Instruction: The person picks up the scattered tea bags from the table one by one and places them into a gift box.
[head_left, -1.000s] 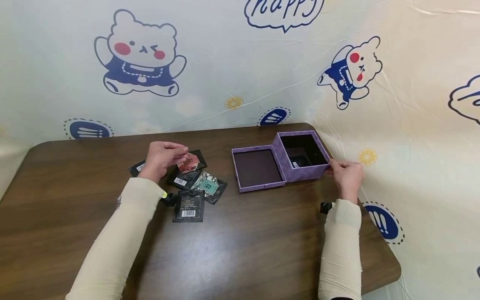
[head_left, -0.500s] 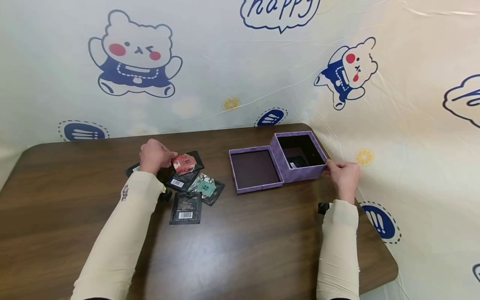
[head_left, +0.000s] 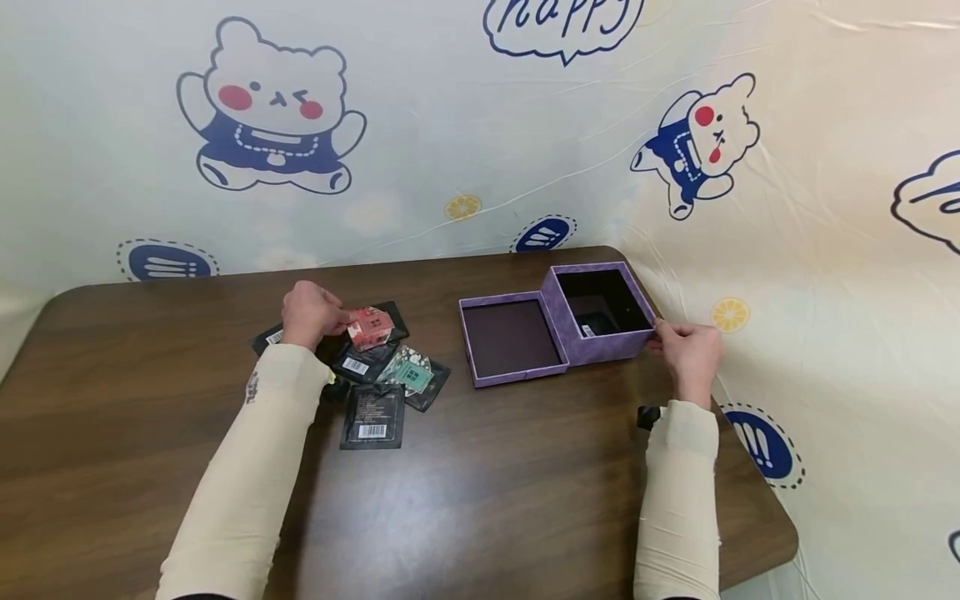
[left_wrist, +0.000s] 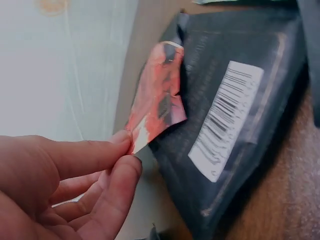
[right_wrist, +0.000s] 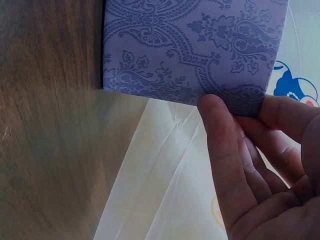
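Note:
With thumb and finger, my left hand (head_left: 311,315) pinches the edge of a flat sachet with a red label (head_left: 370,327); the left wrist view shows the grip on its corner. Under and beside that red sachet lies a black sachet with a white barcode (left_wrist: 225,120). My right hand (head_left: 686,357) pinches the near right corner of a purple patterned box (head_left: 611,346), fingertips on its rim and side. The box stands with its lid (head_left: 517,337) folded open to the left. Low inside it sits a dark sachet (head_left: 596,323).
A green-labelled sachet (head_left: 415,372) and a barcoded black sachet (head_left: 372,417) lie nearer me. Another sachet (head_left: 266,337) is partly behind my left hand. The box stands close to the right edge of the brown table (head_left: 480,483), by a printed curtain (head_left: 420,125).
My left hand has come down and slightly left, and its fingers have taken hold of the red sachet's edge. The right hand stays on the box corner.

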